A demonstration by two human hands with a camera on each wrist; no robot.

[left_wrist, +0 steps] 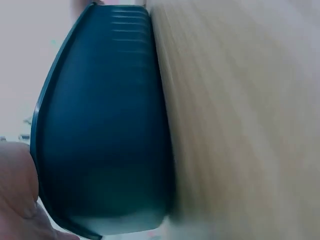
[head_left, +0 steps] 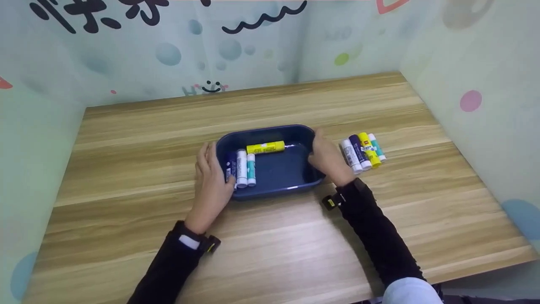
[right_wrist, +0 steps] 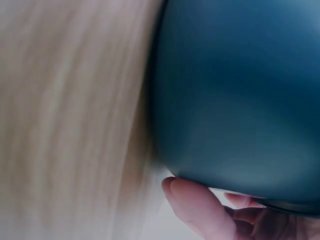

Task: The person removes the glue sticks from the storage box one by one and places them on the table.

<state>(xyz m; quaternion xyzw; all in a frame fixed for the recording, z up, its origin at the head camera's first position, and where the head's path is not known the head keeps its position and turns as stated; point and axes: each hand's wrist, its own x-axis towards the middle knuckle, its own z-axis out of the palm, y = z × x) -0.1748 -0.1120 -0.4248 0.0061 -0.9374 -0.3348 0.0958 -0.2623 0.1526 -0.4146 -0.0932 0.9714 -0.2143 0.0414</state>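
A dark blue tray (head_left: 282, 171) sits at the middle of the wooden table. My left hand (head_left: 211, 179) grips its left end, and my right hand (head_left: 327, 159) grips its right end. Inside lie a yellow glue stick (head_left: 265, 147) crosswise and three sticks side by side at the left: dark blue (head_left: 230, 165), white (head_left: 241, 168) and teal (head_left: 251, 169). The left wrist view shows the tray's outer wall (left_wrist: 105, 125) with my palm (left_wrist: 17, 197) at its rim. In the right wrist view my fingers (right_wrist: 200, 210) curl under the tray's (right_wrist: 240, 90) edge.
Several more glue sticks (head_left: 363, 152) lie in a row on the table (head_left: 295, 236) just right of the tray. Patterned walls (head_left: 476, 84) close in the table at the back and on both sides.
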